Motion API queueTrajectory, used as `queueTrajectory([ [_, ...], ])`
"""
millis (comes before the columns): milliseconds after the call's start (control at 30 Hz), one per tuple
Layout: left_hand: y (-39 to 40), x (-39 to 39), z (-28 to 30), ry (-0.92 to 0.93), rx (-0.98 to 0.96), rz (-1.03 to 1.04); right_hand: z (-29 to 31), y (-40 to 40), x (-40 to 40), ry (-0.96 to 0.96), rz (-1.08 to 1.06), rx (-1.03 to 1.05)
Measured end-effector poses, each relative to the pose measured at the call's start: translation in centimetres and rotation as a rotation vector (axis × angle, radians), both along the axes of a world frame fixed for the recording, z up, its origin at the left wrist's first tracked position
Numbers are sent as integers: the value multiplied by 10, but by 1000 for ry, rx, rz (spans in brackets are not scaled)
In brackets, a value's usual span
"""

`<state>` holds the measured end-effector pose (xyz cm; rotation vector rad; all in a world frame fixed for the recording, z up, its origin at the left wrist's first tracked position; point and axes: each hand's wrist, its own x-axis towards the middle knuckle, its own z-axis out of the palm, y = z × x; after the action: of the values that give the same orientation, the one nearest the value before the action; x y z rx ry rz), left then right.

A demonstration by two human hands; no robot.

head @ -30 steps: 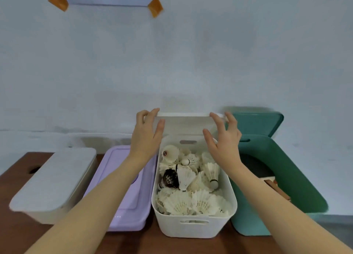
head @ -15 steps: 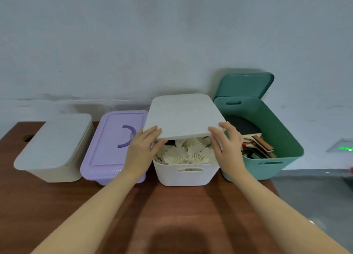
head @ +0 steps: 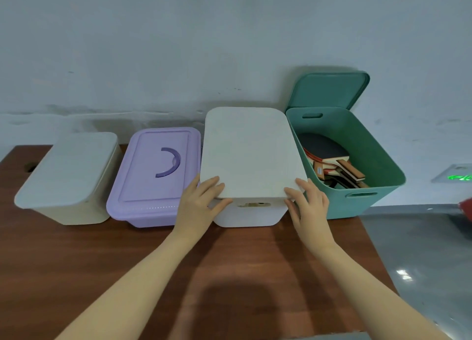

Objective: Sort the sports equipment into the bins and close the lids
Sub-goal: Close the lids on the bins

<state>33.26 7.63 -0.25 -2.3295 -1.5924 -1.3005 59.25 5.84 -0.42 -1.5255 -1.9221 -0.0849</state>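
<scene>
We've got both hands (head: 201,207) (head: 310,207) gripping the white lid (head: 251,155) mid-frame; three bins are covered, and the green bin (head: 370,171) at right is still open.

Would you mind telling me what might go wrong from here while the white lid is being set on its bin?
1. Both hands (left hand, right hand) hold the white lid only at its near edge, so the far side may not seat on the white bin.
2. The lid's right edge sits close against the green bin, and may catch its rim.
3. The green lid leans upright against the wall and could tip if the bin is bumped.
</scene>
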Motion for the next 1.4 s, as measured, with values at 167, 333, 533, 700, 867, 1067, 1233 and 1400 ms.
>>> queueTrajectory([
  [167, -1, -9, -7, 26, -41, -6, 5, 2, 1, -93, 0, 5],
  [333, -5, -7, -7, 111, -81, 55, 8, -4, -2, -104, -45, -35],
  [533, 3, -7, 10, 212, -113, 19, 32, 9, -6, -169, -28, -75],
  [700, 26, 0, 35, 360, -406, 53, 47, 40, -22, -234, -11, -187],
  [867, 72, 13, 48, 433, -588, 106, 56, 91, -32, -246, -35, -415],
  [1067, 117, 19, 53, 475, -619, 166, 52, 134, -25, -317, 9, -523],
  [1233, 154, 22, 56, 482, -602, 198, 55, 179, -29, -304, 27, -528],
  [1400, 169, 17, 41, 468, -689, 187, 46, 199, -32, -355, 10, -554],
])
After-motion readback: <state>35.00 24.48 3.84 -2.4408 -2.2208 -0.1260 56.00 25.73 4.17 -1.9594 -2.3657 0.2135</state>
